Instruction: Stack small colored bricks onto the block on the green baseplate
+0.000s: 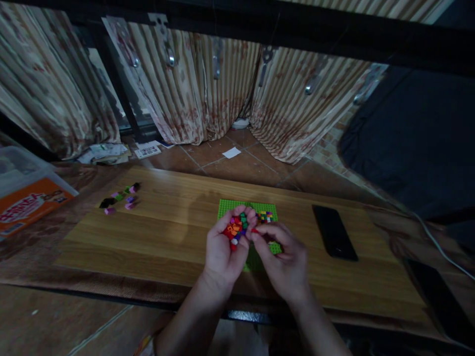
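My left hand [222, 254] is cupped palm up around a pile of small toy building bricks [234, 229] in red, orange, green, purple and white. Close beside its fingertips, my right hand [285, 259] pinches a small red brick [254, 231] between thumb and forefinger. Both hands hover over a green studded baseplate [230, 203], hiding much of it. A patch of multicoloured bricks [266, 216] shows on the plate just beyond my right hand.
The baseplate lies on a wooden board [163, 237]. Several loose bricks [118, 196] are scattered at its left. A black phone [335, 233] lies to the right, and another dark flat device [440, 296] beyond it. A plastic box [33, 200] stands far left.
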Demonstrator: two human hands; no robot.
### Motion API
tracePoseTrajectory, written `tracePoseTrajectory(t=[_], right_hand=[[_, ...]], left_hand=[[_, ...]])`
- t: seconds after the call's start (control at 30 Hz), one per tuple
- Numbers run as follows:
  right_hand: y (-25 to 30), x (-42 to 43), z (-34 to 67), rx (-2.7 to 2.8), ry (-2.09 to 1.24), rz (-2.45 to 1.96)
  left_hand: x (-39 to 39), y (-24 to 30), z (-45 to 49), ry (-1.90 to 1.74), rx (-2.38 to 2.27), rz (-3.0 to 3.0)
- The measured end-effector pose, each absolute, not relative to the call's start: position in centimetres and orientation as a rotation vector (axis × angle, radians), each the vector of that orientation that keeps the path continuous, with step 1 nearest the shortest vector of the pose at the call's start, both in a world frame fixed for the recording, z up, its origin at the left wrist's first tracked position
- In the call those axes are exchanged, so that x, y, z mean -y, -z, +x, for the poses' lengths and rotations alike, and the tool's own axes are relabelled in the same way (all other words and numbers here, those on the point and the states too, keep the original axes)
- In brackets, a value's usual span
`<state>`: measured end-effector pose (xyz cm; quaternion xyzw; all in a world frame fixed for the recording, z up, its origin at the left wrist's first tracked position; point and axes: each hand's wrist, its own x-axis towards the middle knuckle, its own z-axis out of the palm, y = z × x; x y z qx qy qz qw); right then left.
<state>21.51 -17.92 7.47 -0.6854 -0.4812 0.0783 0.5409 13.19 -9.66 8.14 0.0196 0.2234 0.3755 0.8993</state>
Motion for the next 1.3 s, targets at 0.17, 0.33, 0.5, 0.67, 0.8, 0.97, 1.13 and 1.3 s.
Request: tracePoseTrajectory(t=[0.17, 0.33, 0.5, 0.67, 0.8, 0.97, 1.13, 1.3], right_hand=[[-6.6, 18.7, 25.5, 0.661, -0.202, -1.603], [-5.0, 19.0, 27.6, 0.624, -0.321, -1.648], [-3.9, 19.1, 27.5, 0.711, -0.435, -1.696], [-4.0, 19.1, 26.9, 0.668, -0.496, -1.667], [-4.1, 19.0, 26.4, 0.753, -0.399, -1.730], [-4.2, 18.6, 26.1, 0.802, -0.354, -1.794], [-4.1, 18.3, 26.4, 0.738, -0.348, -1.782], [-3.8, 18.1, 26.4, 0.693, -0.381, -1.710]], left_hand=[[8.5, -7.9, 12.7, -0.872, -0.525, -0.024], [7.7, -7.4, 12.3, -0.906, -0.553, -0.024], [7.7, -7.4, 12.2, -0.898, -0.578, -0.013], [7.7, -7.5, 12.2, -0.891, -0.591, 0.007], [7.7, -7.3, 12.2, -0.877, -0.605, 0.021], [7.8, -7.2, 12.5, -0.810, -0.678, 0.052], [7.9, -7.1, 12.5, -0.752, -0.702, 0.069], [7.9, -7.0, 12.5, -0.755, -0.691, 0.067]])
